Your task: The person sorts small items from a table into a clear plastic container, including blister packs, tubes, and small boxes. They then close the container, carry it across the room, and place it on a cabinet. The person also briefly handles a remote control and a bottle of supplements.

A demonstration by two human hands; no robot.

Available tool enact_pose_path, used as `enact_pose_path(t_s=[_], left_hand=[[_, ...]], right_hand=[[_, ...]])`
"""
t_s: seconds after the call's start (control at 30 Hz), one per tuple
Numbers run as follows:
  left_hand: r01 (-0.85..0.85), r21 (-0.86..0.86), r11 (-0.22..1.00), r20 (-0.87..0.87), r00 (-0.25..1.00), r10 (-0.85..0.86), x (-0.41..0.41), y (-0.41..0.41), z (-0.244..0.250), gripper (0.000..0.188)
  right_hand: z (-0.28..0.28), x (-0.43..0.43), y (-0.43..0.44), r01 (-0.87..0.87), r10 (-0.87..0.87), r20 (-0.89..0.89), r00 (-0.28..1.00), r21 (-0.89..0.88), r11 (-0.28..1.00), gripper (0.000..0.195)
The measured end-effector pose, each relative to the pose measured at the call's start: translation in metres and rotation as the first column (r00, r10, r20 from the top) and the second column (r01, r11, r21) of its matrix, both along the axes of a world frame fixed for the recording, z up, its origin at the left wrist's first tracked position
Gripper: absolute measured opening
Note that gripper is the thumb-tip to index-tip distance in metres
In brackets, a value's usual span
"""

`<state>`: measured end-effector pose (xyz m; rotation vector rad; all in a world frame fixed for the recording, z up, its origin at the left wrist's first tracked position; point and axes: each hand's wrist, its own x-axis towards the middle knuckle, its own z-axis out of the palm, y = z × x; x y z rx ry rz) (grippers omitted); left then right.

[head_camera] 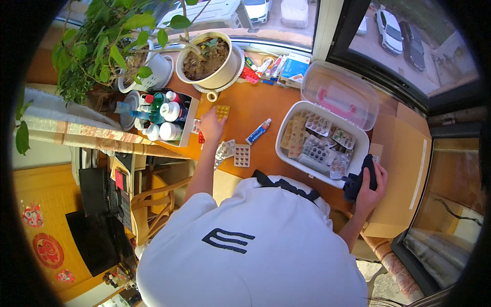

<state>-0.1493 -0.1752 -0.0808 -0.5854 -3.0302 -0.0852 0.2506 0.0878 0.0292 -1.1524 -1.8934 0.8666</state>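
My left hand point(211, 124) is at a yellow blister pack point(222, 113) on the wooden surface; whether the fingers grip it cannot be told. My right hand point(371, 186) holds a dark cloth point(359, 183) at the right corner of a white plastic bin point(283, 150). Inside the bin lie several blister packs point(318, 123) of pills. Between my left hand and the bin lies a blue tube point(258, 131). Silvery blister packs point(225, 150) and one with dark pills point(242, 155) lie near the table's front edge. A red pack is partly hidden beside my left hand.
A box of bottles point(189, 124) stands at the left, behind it potted plants point(209, 65) and a tape roll point(211, 96). Tubes and a blue carton point(295, 68) line the window. A clear lid point(339, 92) lies behind the bin, a cardboard box point(402, 172) right of it.
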Motion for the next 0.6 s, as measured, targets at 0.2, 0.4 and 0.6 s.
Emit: enact_pose_path(t_s=[0.2, 0.4, 0.6], left_hand=[[-0.009, 0.148, 0.989, 0.279, 0.96, -0.033, -0.039, -0.015, -0.031, 0.058], [0.073, 0.155, 0.985, 0.172, 0.98, -0.099, -0.047, -0.007, -0.023, 0.037], [-0.204, 0.807, 0.555, 0.496, 0.743, -0.449, 0.023, 0.044, 0.06, 0.045]], right_hand=[[0.007, -0.005, -0.004, -0.002, 0.001, 0.035, 0.999, 0.025, 1.0, 0.027], [0.002, -0.001, -0.007, -0.005, 0.005, -0.001, 1.0, 0.03, 1.0, 0.028], [0.024, -0.017, -0.019, -0.043, 0.043, 0.003, 0.999, 0.064, 0.997, 0.031]])
